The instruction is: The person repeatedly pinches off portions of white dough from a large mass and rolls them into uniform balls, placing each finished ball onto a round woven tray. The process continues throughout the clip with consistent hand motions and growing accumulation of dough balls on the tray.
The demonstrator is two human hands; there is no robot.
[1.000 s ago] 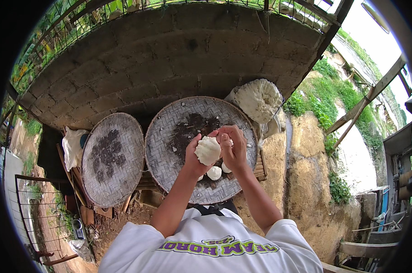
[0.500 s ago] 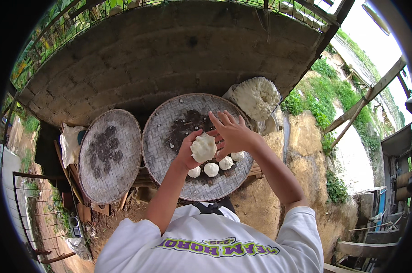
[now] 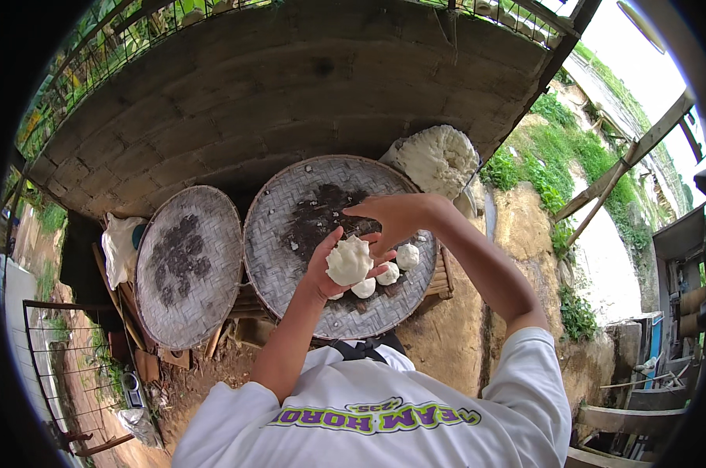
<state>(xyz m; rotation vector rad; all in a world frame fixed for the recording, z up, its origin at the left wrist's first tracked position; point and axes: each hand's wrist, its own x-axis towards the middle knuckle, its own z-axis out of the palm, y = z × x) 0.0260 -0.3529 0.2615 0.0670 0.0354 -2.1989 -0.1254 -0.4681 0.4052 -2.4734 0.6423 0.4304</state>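
Observation:
A lump of white dough [image 3: 348, 262] with a bumpy, uneven edge rests in my left hand [image 3: 318, 273], whose fingers reach around and beneath it. My right hand [image 3: 399, 217] hovers just beyond the lump, fingers bent and pointing left, holding nothing that shows; whether it touches the dough I cannot tell. Below both hands lies a round woven bamboo tray [image 3: 279, 210] with a dark, dusty patch in its middle. Several dough balls [image 3: 407, 256] sit along its near right side, one partly hidden by my left hand.
A large mass of white dough [image 3: 438, 160] stands in a bag behind the tray's right side. Left of the tray is a second woven tray [image 3: 189, 269], and past it a pale cloth [image 3: 121, 248]. A block wall [image 3: 290, 93] closes off the back.
My right hand has turned from spread fingers to a bent shape, pointing left over the tray. The dough lump has moved slightly down and looks more gathered at its edge.

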